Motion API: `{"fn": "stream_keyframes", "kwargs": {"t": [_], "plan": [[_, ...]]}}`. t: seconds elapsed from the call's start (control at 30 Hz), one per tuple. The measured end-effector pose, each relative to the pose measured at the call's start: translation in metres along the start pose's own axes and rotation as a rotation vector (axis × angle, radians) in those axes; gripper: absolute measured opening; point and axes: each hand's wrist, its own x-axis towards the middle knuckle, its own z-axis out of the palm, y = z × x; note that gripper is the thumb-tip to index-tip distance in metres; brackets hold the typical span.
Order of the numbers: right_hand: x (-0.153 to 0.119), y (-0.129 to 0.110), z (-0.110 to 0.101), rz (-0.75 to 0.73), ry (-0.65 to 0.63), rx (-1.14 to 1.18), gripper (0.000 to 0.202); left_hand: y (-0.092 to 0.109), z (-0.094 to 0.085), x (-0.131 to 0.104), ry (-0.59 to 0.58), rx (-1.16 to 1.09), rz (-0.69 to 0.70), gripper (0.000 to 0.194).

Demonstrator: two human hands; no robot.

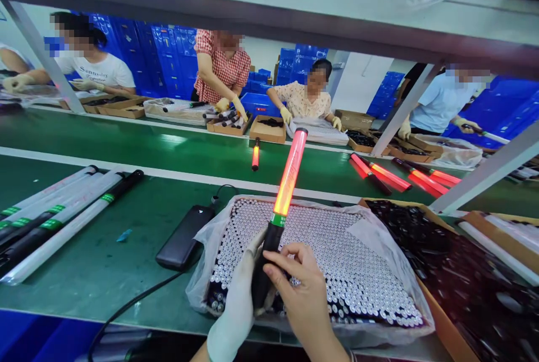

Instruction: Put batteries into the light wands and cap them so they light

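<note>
A light baton (290, 171) glows red and orange above a green band and a black handle. My left hand (240, 289), in a pale glove, is wrapped round the handle and holds the baton tilted upright. My bare right hand (303, 283) touches the handle's side with thumb and forefinger pinched against it. Beneath both hands lies a plastic-lined box of batteries (337, 250), packed with their silvery ends up. The lower end of the handle is partly hidden by my hands.
A black power bank (185, 238) with a cable lies left of the batteries. Unlit batons (63, 210) rest further left. At right stands a carton of black parts (463, 283). Lit batons (387, 174) lie on the green belt (202, 149). Co-workers sit and stand beyond; a metal shelf (252, 8) crosses overhead.
</note>
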Motion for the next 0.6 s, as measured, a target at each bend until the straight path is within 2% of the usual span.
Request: {"fn": "stream_keyframes", "kwargs": {"t": [0.1, 0.23, 0.3, 0.37, 0.47, 0.6], "plan": [[-0.003, 0.009, 0.010, 0.003, 0.058, 0.060, 0.027, -0.006, -0.005, 0.002, 0.019, 0.028, 0.007, 0.064], [-0.001, 0.017, 0.021, 0.222, 0.182, 0.214, 0.063, 0.007, 0.006, -0.001, -0.149, 0.028, -0.006, 0.069], [0.003, 0.016, 0.017, 0.311, 0.225, 0.360, 0.071, 0.015, 0.013, -0.004, -0.211, 0.014, -0.030, 0.073], [0.006, 0.013, 0.005, 0.372, 0.246, 0.532, 0.064, 0.024, 0.016, -0.008, -0.256, -0.041, -0.084, 0.072], [0.007, 0.009, -0.030, 0.428, 0.307, 0.700, 0.047, 0.038, 0.016, -0.014, -0.279, -0.146, -0.164, 0.067], [-0.005, 0.026, -0.084, 0.427, 0.400, 0.560, 0.044, 0.058, 0.014, -0.017, -0.207, -0.179, -0.150, 0.054]]}}
